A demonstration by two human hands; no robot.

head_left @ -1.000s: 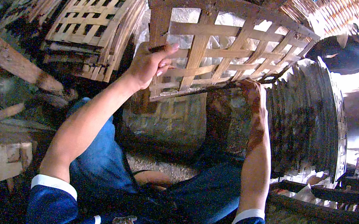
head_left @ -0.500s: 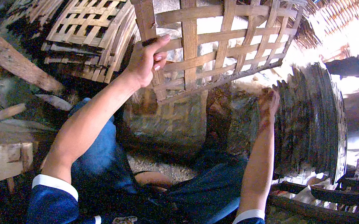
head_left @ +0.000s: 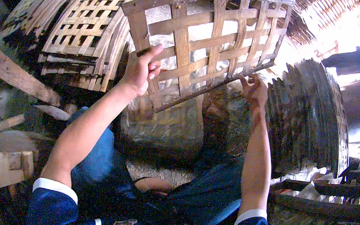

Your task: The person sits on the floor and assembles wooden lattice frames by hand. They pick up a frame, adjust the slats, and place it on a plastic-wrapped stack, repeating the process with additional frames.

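Woven bamboo lattice panel [head_left: 210, 42]: open square weave of flat tan strips, thick rim, slightly curved. Held up tilted (left end lower), upper centre of frame, daylight showing through the gaps.

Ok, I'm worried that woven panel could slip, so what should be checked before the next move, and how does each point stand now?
1. Left hand gripping the open-weave bamboo lattice panel at its left edge: ok.
2. Right hand holding firmly: not ok, only fingertips touch the lower edge.
3. Panel level: not ok, it tilts.
4. Panel apart from the stack of flat woven bamboo panels behind: ok.
5. Weave intact: cannot tell.
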